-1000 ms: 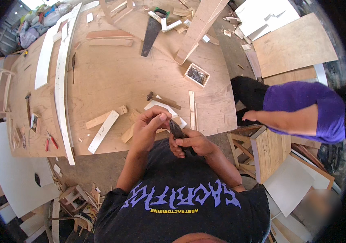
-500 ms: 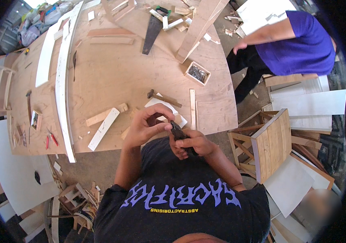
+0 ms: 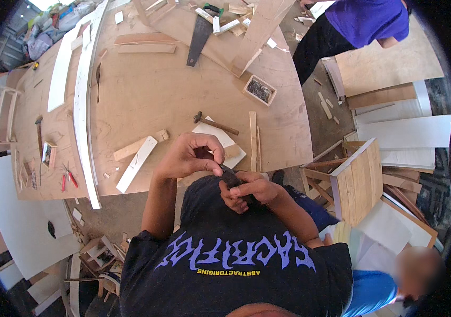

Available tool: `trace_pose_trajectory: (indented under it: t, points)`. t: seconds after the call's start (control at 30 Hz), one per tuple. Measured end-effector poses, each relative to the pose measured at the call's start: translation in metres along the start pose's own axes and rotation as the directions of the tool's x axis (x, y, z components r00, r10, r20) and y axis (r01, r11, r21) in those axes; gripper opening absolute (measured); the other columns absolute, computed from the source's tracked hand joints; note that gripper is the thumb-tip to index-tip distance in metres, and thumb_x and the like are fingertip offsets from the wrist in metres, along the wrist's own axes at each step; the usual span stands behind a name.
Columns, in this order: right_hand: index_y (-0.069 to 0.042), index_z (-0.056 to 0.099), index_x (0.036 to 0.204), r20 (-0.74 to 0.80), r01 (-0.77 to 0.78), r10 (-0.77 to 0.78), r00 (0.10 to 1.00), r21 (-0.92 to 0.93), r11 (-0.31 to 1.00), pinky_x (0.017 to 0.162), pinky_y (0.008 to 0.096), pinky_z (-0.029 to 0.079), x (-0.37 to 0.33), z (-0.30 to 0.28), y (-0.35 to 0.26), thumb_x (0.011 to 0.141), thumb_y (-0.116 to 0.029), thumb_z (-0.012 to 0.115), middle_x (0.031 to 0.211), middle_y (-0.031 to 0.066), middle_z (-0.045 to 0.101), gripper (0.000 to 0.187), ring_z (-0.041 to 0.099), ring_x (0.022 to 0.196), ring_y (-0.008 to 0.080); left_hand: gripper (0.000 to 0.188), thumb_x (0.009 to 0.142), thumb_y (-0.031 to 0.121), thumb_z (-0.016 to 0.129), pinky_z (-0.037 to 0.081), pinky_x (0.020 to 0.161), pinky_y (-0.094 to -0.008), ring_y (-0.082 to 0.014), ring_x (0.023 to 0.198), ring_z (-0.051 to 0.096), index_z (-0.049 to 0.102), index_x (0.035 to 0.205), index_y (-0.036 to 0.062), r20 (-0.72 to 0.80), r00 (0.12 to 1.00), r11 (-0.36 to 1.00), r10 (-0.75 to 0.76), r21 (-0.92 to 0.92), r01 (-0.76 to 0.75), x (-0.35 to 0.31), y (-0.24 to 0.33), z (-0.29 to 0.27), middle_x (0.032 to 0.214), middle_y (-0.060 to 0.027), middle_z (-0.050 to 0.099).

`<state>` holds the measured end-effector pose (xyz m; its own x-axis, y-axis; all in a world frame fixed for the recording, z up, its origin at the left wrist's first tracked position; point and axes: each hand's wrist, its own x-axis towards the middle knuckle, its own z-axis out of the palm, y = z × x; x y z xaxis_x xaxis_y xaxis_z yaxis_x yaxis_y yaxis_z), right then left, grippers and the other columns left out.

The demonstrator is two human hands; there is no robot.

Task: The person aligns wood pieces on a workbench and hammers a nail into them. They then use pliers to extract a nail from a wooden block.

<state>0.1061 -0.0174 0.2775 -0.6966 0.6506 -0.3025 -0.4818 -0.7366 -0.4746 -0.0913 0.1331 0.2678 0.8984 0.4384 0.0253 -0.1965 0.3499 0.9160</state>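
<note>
My right hand (image 3: 246,190) is wrapped round a dark, narrow object (image 3: 230,177) in front of my chest; its kind is hard to tell. The thumb and forefinger of my left hand (image 3: 194,154) pinch together by the upper end of that object. Whatever is between those fingertips is too small to make out. Just beyond my hands, on the table, a hammer (image 3: 217,125) with a wooden handle lies across a white board piece (image 3: 238,156). To the left rest a white-faced wood strip (image 3: 137,165) and a bare wood block (image 3: 130,150).
The large plywood table (image 3: 146,100) also carries a handsaw (image 3: 199,41), a wooden box of nails (image 3: 260,89), red-handled pliers (image 3: 69,180) and long white strips (image 3: 81,95). A slatted wooden piece (image 3: 359,182) stands at right. A person in purple (image 3: 368,24) and one in blue (image 3: 376,290) are nearby.
The person in purple has moved farther off and bends away. Someone in blue has come in at the lower right. My left hand has shifted slightly; my right still grips the dark object.
</note>
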Motion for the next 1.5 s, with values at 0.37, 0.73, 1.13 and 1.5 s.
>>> trace_pose_trajectory:
  t: [0.37, 0.73, 1.13, 1.5]
  points:
    - [-0.015, 0.053, 0.086, -0.08, -0.052, 0.12, 0.99, 0.575, 0.816, 0.048, 0.0298, 0.04, 0.044, -0.116, 0.033, 0.105, -0.041, 0.053, 0.069, -0.0034, 0.05, 0.033, 0.048, 0.055, 0.0125, 0.032, 0.1, 0.034, 0.071, 0.055, 0.079, -0.0288, -0.0129, 0.092, 0.067, 0.068, 0.11, 0.0034, -0.546, 0.712, 0.852, -0.441, -0.006, 0.523, -0.008, -0.137, -0.03, 0.099, -0.0045, 0.069]
    - [-0.017, 0.054, 0.088, -0.094, -0.048, 0.168, 0.981, 0.724, 0.688, 0.053, 0.0276, 0.052, 0.102, -0.214, 0.098, 0.102, -0.053, 0.059, 0.068, -0.0055, 0.054, 0.039, 0.055, 0.053, 0.0101, 0.051, 0.107, 0.052, 0.052, 0.057, 0.085, -0.0336, -0.0156, 0.087, 0.067, 0.064, 0.12, 0.005, -0.424, 0.641, 0.73, -0.64, -0.596, 0.334, -0.012, -0.238, -0.038, 0.097, -0.004, 0.067]
    - [-0.017, 0.054, 0.089, -0.263, 0.061, 0.233, 0.936, 0.775, 0.629, 0.05, 0.0262, 0.054, 0.11, -0.22, 0.094, 0.102, -0.057, 0.058, 0.067, -0.0061, 0.054, 0.042, 0.055, 0.05, 0.0087, 0.039, 0.103, 0.043, 0.066, 0.055, 0.062, -0.0263, -0.0104, 0.067, 0.065, 0.071, 0.099, 0.0043, -0.557, 0.444, 0.696, -0.702, -0.403, 0.594, 0.02, -0.221, -0.054, 0.083, -0.0014, 0.069]
    - [-0.019, 0.054, 0.084, -0.183, -0.03, 0.293, 0.938, 0.801, 0.599, 0.047, 0.0252, 0.046, 0.104, -0.221, 0.086, 0.099, -0.061, 0.059, 0.062, -0.0084, 0.051, 0.045, 0.049, 0.047, 0.0075, 0.034, 0.103, 0.036, 0.067, 0.054, 0.064, -0.0251, -0.0093, 0.069, 0.065, 0.073, 0.102, 0.0021, -0.46, 0.415, 0.616, -0.785, -0.646, 0.451, 0.033, -0.221, -0.053, 0.086, -0.0023, 0.069]
